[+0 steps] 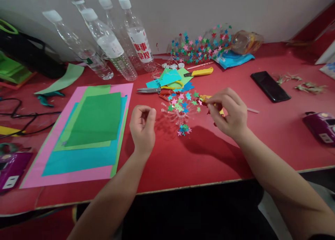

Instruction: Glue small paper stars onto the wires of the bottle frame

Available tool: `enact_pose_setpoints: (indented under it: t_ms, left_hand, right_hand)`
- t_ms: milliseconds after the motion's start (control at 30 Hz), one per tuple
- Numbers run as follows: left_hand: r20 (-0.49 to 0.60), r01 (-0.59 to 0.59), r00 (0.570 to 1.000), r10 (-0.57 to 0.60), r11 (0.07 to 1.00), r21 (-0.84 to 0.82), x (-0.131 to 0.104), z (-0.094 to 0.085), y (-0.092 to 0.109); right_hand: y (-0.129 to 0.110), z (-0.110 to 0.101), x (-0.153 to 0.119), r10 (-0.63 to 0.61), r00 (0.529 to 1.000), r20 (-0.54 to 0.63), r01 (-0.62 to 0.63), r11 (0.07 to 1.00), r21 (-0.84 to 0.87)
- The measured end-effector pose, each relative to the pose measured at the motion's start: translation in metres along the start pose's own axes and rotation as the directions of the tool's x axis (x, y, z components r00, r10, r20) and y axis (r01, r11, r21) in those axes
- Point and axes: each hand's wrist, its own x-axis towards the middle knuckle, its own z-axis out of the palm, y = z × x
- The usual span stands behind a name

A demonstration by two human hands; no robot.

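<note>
Left hand curled narrow, right of paper stack, cannot tell if holding anything; right hand pinched narrow, contents also unclear; between them on red table, small star cluster, then star-covered plastic piece; behind, scissors, yellow cutter, bottles by wall

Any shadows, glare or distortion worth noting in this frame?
Head view: a dark shadow lies on the red table below the right hand; head view: pale highlights glint on the clear bottles, their outward lean likely lens stretch; head view: the star-tipped piece has strands too faint to trace.
</note>
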Motion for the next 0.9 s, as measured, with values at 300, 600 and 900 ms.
enact_pose_setpoints:
  t_ms: [300, 600, 900]
  left_hand:
    - [0.414, -0.279, 0.885, 0.215, 0.955, 0.1, -0.018, -0.008, 0.019]
    - [0.412, -0.153, 0.907, 0.085, 0.979, 0.135, -0.02, -0.002, 0.019]
    - [0.402, -0.123, 0.914, 0.063, 0.985, 0.125, -0.022, -0.002, 0.021]
  right_hand:
    - [-0.026, 0.023, -0.017, 0.022, 0.604, 0.797, 0.265, 0.937, -0.227]
    - [-0.023, 0.055, -0.033, 0.165, 0.637, 0.753, 0.181, 0.918, -0.354]
    - [-0.023, 0.055, -0.036, 0.083, 0.72, 0.689, 0.17, 0.941, -0.292]
